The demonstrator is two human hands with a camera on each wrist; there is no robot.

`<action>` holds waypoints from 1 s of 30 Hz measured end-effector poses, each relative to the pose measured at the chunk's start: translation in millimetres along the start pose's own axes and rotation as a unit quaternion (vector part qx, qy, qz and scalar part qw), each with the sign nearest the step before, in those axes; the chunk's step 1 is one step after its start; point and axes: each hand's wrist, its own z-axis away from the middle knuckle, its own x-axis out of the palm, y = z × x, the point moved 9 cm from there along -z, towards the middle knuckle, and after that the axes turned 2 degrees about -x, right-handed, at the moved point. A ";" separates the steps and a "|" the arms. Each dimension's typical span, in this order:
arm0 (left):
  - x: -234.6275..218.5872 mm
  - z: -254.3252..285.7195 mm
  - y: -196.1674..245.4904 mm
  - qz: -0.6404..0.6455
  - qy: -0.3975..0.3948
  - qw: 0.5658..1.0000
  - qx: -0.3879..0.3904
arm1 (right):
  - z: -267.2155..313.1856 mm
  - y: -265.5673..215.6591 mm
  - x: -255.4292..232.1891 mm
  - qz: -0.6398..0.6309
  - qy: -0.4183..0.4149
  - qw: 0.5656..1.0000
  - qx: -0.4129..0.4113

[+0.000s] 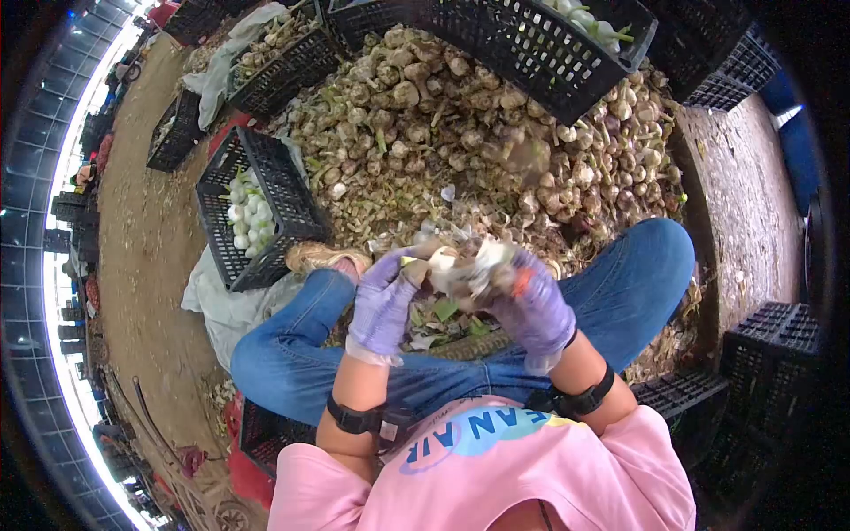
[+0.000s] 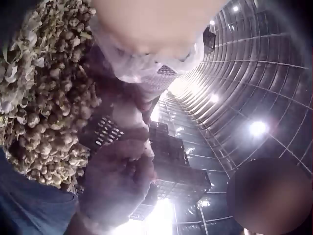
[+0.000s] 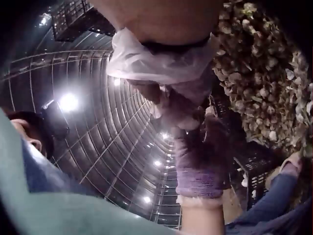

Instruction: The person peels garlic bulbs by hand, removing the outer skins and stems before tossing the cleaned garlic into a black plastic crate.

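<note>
Where gloved hands (image 1: pixel 382 296) (image 1: pixel 538 305) hold it, garlic (image 1: pixel 482 265) whitish, papery, motion-blurred.

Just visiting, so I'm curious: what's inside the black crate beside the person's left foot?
White bulbs, some showing green, lie in the black crate. The top ones hide whatever lies beneath them.

The person wears a short-sleeved pink T-shirt (image 1: pixel 567 482), its chest print (image 1: pixel 460 435) showing blue capitals "EAN AIR" over pale blue and yellow shapes. Below are blue denim jeans (image 1: pixel 288 376). The left hand (image 1: pixel 382 296) and right hand (image 1: pixel 536 310) wear purple knit gloves (image 1: pixel 372 323) with translucent whitish cuffs (image 1: pixel 373 351) beneath. Black straps (image 1: pixel 595 398) circle both forearms; the left one carries a small pale label (image 1: pixel 388 431).
</note>
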 end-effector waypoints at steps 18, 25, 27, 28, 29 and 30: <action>5.8 7.6 39.2 0.042 -0.040 0.986 0.155 | 1.0 -14.6 8.4 0.249 0.021 0.968 -0.013; 29.0 15.5 69.5 -0.194 -0.131 0.943 0.236 | -6.8 -0.6 3.4 0.221 0.013 0.973 0.058; 30.3 15.3 66.8 -0.204 -0.131 0.942 0.234 | -5.7 0.4 1.6 0.237 0.012 0.969 0.065; 22.5 12.2 62.8 -0.167 -0.089 0.959 0.210 | -4.8 -0.1 3.3 0.212 0.006 0.976 0.058; 13.5 8.8 58.0 -0.128 -0.047 0.973 0.186 | -4.0 -0.7 5.1 0.187 0.000 0.981 0.051; 10.0 6.0 56.5 -0.164 -0.043 0.967 0.192 | -2.8 0.1 5.1 0.188 0.001 0.981 0.051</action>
